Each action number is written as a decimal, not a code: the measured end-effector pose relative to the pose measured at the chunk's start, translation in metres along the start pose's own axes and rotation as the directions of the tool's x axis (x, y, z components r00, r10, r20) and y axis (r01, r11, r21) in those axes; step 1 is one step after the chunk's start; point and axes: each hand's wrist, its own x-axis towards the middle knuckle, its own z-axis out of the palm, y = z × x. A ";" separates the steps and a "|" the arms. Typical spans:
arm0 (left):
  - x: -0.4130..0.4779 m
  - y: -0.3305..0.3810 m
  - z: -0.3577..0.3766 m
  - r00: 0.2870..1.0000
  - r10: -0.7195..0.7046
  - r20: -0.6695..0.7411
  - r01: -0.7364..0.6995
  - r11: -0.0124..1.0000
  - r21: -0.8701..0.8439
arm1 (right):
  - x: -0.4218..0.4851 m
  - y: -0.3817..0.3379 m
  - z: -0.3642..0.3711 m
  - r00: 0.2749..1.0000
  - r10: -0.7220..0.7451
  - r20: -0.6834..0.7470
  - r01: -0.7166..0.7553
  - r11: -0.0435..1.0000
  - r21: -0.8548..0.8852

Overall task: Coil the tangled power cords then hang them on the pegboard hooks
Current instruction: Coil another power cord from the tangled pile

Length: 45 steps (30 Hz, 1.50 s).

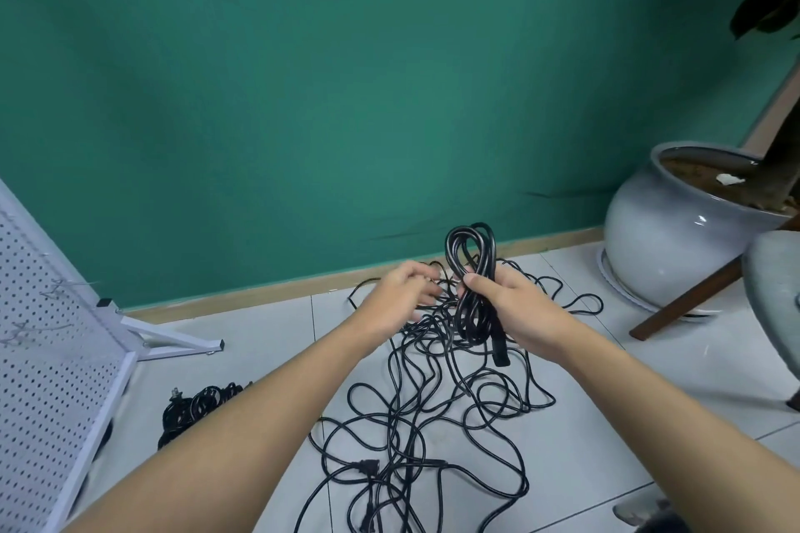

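Observation:
My right hand [511, 307] grips a coiled black power cord [471, 255] upright, its loops standing above my fist and its plug end hanging below. My left hand [404, 288] hovers just left of the coil with fingers loosely spread, holding nothing that I can see. Beneath both hands a tangle of black cords [433, 424] sprawls over the white tiled floor. A second coiled cord [195, 405] lies on the floor beside the white pegboard [47, 342] at the left, whose wire hooks [54, 288] carry nothing.
The pegboard stands on a white metal foot [173, 340]. At the right a large grey plant pot [675, 229] sits by a green wall, with a wooden leg [692, 299] and a grey seat [775, 299] close by.

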 end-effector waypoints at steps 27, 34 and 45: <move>-0.010 -0.008 0.010 0.881 0.454 0.134 -0.457 0.740 0.493 | -0.004 -0.001 -0.011 0.990 -0.005 -0.138 -0.050 0.917 -0.395; -0.011 0.001 0.003 0.795 0.599 0.096 -0.559 0.663 0.498 | -0.015 -0.015 -0.007 0.999 0.011 0.040 0.002 0.952 -0.306; -0.015 0.001 -0.008 0.714 0.689 0.122 -0.563 0.461 0.686 | -0.013 -0.009 -0.009 0.967 0.092 0.237 -0.075 0.994 -0.081</move>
